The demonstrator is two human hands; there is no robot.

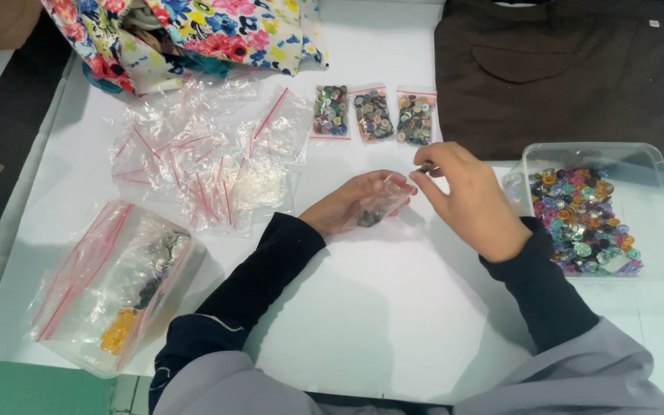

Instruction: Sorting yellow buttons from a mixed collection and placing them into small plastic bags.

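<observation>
Head view, looking down on a white table (393,307). Left hand (347,204) cradles a small clear bag (382,201) at table centre; dark buttons show dimly inside. Right hand (466,196) pinches something tiny at the bag's mouth, too small to identify. 3 filled button bags (374,115) lie beyond. A clear tub of coloured buttons (659,207) sits right. Floral fabric (194,31) is cut off at top.

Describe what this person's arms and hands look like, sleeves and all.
Both hands, the left hand and the right hand, are bare, with no gloves or rings that I can make out. Snug black inner sleeves cover each forearm down to the wrist. Over them, near the elbows, hang looser grey outer sleeves.
</observation>
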